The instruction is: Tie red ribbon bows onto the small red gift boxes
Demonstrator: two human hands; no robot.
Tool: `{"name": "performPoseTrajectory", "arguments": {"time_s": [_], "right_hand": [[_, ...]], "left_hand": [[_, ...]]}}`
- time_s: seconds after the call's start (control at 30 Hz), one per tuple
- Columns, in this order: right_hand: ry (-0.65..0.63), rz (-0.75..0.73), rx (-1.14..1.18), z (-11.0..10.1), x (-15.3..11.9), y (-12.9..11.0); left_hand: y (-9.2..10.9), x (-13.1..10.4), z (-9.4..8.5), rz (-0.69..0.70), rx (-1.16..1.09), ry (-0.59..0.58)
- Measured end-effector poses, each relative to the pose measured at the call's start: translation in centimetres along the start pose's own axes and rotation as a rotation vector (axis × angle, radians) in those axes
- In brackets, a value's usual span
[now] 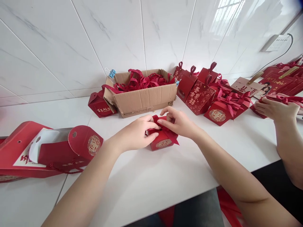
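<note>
A small red gift box (161,143) with a gold round emblem stands on the white table in front of me. Dark red ribbon (170,135) lies across its top, one cut end hanging over the right side. From the left, my left hand (139,132) pinches the ribbon at the top of the box with thumb and fingers. My right hand (178,123) is closed on the ribbon from the other side, thumb and forefinger pressed together. The fingertips of both hands nearly meet, and part of the ribbon between them is hidden.
Behind the gift box is a cardboard carton (144,99) full of red ribbon (144,81). Open red boxes (61,153) lie at left. Several finished-looking boxes (217,108) stand at right, where another person's hand (276,108) rests on one. A white tiled wall (118,34) bounds the table.
</note>
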State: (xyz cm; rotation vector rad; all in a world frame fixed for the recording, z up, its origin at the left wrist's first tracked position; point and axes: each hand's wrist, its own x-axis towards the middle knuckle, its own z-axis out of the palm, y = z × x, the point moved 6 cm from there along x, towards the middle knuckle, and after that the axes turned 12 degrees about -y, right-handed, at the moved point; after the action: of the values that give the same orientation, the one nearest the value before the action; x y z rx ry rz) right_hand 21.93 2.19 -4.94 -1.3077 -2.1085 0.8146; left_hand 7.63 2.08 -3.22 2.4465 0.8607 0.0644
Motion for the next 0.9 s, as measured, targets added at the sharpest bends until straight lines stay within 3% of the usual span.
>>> {"name": "performPoseTrajectory", "arguments": {"time_s": [0.17, 0.37, 0.63, 0.9], "right_hand": [[-0.107, 0.028, -0.027, -1.0, -2.8, -0.1], [-0.066, -0.053, -0.07, -0.2, -3.6, -0.1], [0.0, -0.088, -0.182, 0.7, -3.8, -0.7], [-0.071, -0.032, -0.362, 1.3, -3.8, -1.2]], "left_hand": [[-0.7, -0.5, -1.2, -0.086, -0.181, 0.094], [-2.7, 0.0, -1.6, -0.241, -0.171, 0.388], [-3.2, 1.6, -0.2, -0.178, -0.344, 0.441], [-3.1, 1.6, -0.1, -0.151, -0.318, 0.533]]}}
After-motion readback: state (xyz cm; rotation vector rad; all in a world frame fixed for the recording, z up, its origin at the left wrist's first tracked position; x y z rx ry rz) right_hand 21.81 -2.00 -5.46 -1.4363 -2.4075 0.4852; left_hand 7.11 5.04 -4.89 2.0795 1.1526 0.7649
